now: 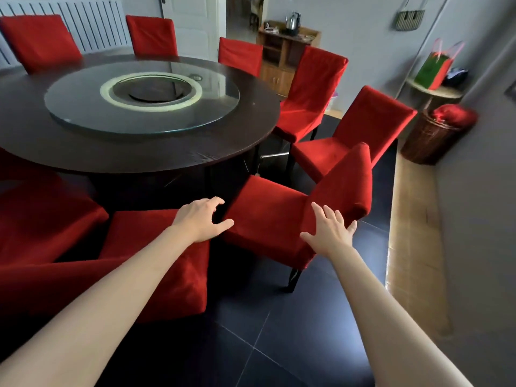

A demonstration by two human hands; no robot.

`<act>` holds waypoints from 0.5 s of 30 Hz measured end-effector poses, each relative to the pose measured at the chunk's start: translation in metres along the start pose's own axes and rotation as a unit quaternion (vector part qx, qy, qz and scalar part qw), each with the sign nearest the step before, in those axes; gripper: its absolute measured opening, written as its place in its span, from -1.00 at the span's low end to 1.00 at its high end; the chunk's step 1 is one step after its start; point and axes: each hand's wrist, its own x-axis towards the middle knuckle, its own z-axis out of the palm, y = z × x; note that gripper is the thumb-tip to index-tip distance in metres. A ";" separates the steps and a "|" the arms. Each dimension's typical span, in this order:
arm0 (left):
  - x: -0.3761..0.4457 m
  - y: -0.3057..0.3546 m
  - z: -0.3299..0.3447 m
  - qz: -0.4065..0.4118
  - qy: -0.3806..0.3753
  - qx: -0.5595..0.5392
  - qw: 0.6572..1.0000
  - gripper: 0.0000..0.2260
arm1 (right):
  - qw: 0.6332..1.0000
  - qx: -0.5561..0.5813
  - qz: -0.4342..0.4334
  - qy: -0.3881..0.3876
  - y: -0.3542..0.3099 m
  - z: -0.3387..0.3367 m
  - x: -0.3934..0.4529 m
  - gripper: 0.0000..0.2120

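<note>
Chair (268, 216), red fabric cover, dark legs

a dining room in a home. big round dark tabletop (145, 152) with a glass turntable (83, 113) in the middle, ringed by chairs in red cloth covers (279, 216). white radiator (92, 26) on the far wall. small wooden cabinet (282, 60) by the doorway carries a metal kettle (293, 21). wicker basket (430, 141) and a gift bag (431, 69) in the corner. dark tiled floor (279, 344).
</note>
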 end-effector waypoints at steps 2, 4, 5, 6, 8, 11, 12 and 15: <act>0.020 0.024 0.013 0.002 -0.016 0.007 1.000 -0.40 | 1.000 0.004 0.004 0.005 0.025 -0.002 0.014 -0.19; 0.044 0.046 0.021 0.005 -0.024 0.005 1.000 -0.38 | 1.000 -0.001 0.007 0.004 0.048 -0.008 0.030 -0.20; 0.056 0.058 0.024 0.010 -0.027 0.004 1.000 -0.37 | 1.000 0.000 0.010 0.004 0.061 -0.010 0.039 -0.20; 0.068 0.070 0.028 0.017 -0.029 0.003 0.999 -0.37 | 1.000 0.003 0.014 0.006 0.072 -0.013 0.047 -0.20; 0.097 0.094 0.035 0.029 -0.032 0.002 0.999 -0.37 | 1.000 0.004 0.023 0.009 0.094 -0.018 0.065 -0.21; 0.141 0.128 0.047 0.039 -0.038 -0.009 0.998 -0.37 | 0.999 0.005 0.038 0.009 0.127 -0.027 0.091 -0.21; 0.156 0.140 0.050 0.040 -0.042 -0.012 0.998 -0.37 | 0.999 0.005 0.046 0.003 0.138 -0.031 0.100 -0.20; 0.198 0.175 0.062 0.052 -0.060 -0.015 0.997 -0.38 | 0.997 0.011 0.069 -0.026 0.172 -0.046 0.128 -0.17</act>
